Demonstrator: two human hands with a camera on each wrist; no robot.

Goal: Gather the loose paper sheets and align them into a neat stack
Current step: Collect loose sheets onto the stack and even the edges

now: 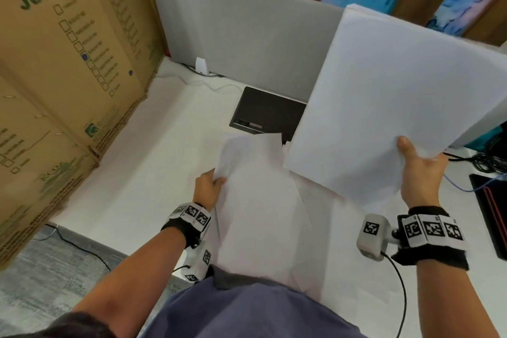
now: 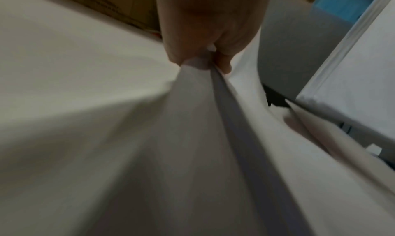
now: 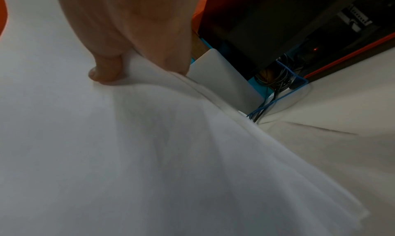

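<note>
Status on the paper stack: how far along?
Partway. Done: a thick bundle is already gathered and looks fairly even, held up off the desk by the right hand, thumb on its face. In hand: the left hand pinches a few loose sheets by their edge; they fan apart. Left: merge the sheets into the bundle and square the edges. Whether more sheets lie underneath is hidden.

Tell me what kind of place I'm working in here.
Likely an office desk or cubicle: a white desk backed by a grey partition panel, a dark device against it, and tangled cables at the right. Large cardboard boxes stacked on the left suggest storage too.
</note>
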